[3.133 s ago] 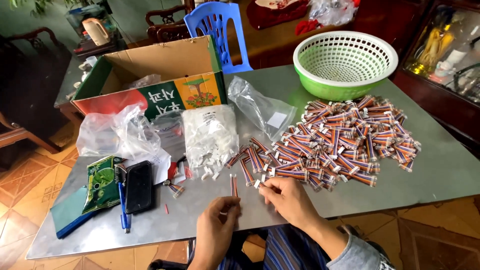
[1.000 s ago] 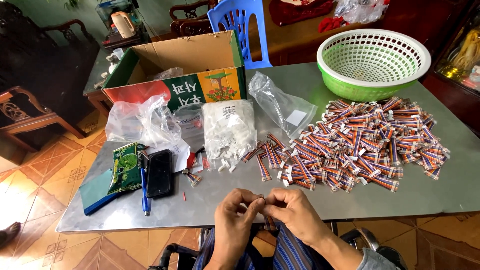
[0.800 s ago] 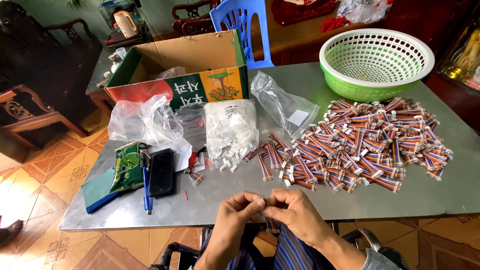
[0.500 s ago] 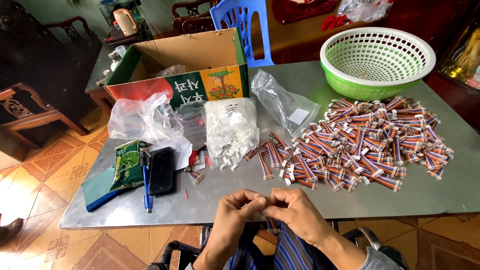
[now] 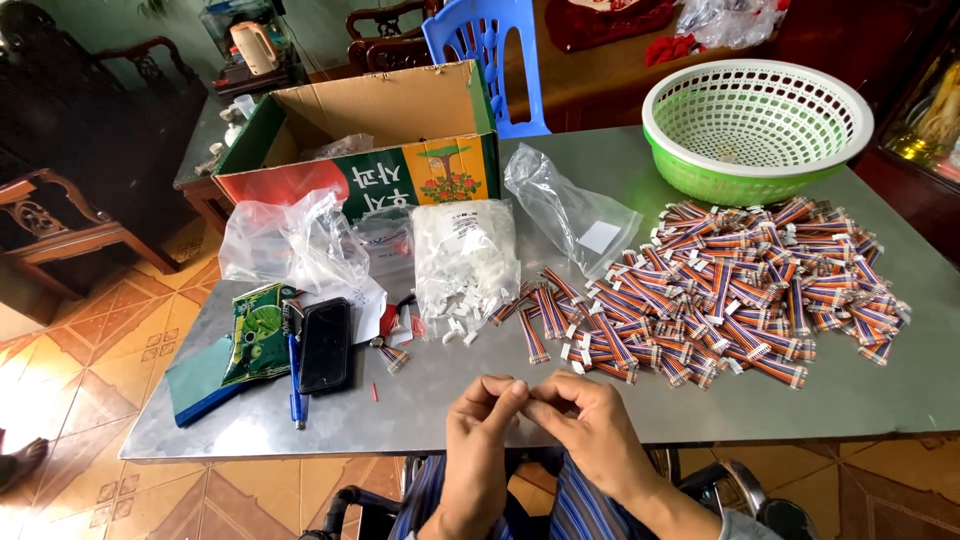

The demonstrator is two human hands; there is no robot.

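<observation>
I see the left hand (image 5: 478, 440) and the right hand (image 5: 590, 430) meeting at the near edge of the counter (image 5: 880, 390), fingertips pinched together. Something very small seems to be between them, but I cannot tell what it is. The pile of striped ribbon cables (image 5: 730, 290) lies beyond the right hand, well apart. A clear bag of white connectors (image 5: 465, 255) lies ahead of the left hand. The counter is grey, smooth metal, and the floor (image 5: 90, 370) has orange patterned tiles. A green and white plastic basket (image 5: 755, 130) with holes stands at the far right, an open cardboard box (image 5: 370, 140) at the far left. A black phone (image 5: 326, 344) lies flat beside a blue pen (image 5: 296, 385).
</observation>
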